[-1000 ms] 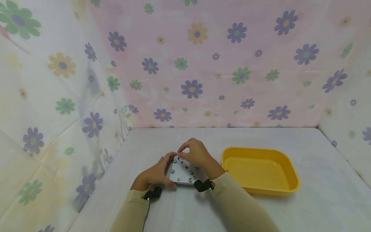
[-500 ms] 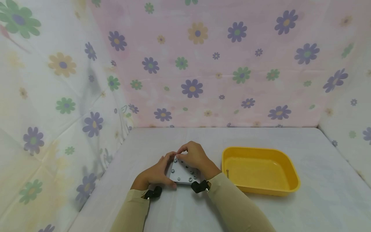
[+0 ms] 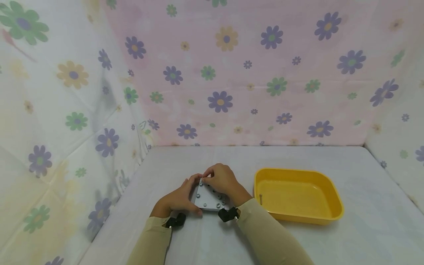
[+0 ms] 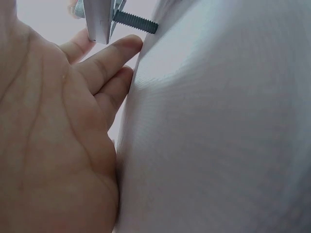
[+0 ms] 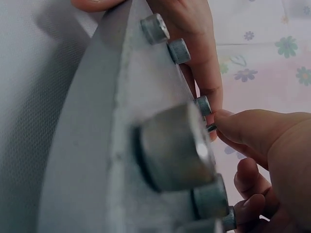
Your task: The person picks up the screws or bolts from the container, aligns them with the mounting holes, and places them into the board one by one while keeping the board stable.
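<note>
A flat metal plate [image 3: 208,200] studded with several socket-head screws lies in front of me. My left hand [image 3: 179,198] grips its left side, thumb at the near edge and index finger at the far corner. In the left wrist view, a threaded screw shank [image 4: 136,22] sticks out below the plate, beside my left fingers [image 4: 109,60]. At the far left corner my right hand [image 3: 223,180] pinches a small screw [image 5: 212,127] between thumb and index finger, right at the plate's top face. My fingertips hide most of that screw.
A yellow tray [image 3: 299,218] stands to the right of the plate, near my right forearm. One long screw [image 3: 261,199] lies inside along its left wall. Flower-patterned cloth [image 3: 251,73] encloses the white table [image 3: 185,158] at the back and sides.
My right hand has shifted slightly left and down over the plate's far corner. As my right sleeve moved aside, the screw in the tray came into view. My left hand keeps its hold.
</note>
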A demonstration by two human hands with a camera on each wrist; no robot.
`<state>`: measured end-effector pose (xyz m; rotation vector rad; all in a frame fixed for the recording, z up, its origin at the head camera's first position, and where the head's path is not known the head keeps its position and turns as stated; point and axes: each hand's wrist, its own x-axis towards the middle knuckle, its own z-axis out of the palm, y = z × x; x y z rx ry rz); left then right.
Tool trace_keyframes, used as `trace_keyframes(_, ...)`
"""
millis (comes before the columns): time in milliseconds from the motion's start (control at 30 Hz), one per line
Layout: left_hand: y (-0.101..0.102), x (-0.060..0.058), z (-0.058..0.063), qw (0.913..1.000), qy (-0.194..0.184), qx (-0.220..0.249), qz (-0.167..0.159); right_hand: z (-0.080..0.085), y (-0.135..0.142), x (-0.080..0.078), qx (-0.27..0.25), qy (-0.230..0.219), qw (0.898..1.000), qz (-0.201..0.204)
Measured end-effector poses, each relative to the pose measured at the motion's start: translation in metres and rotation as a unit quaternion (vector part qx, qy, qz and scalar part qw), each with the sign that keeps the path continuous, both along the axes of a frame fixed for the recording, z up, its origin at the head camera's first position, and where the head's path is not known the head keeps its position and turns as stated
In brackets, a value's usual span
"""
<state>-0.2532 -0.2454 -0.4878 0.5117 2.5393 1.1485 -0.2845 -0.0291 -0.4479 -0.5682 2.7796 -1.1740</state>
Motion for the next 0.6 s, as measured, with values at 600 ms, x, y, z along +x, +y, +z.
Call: trace_keyframes(600, 0.0017, 0.0022, 0.0038, 1.0000, -0.003, -0.006, 0.003, -0.0068, -0.0014, 0.0000, -0.006, -0.014, 1.000, -0.026)
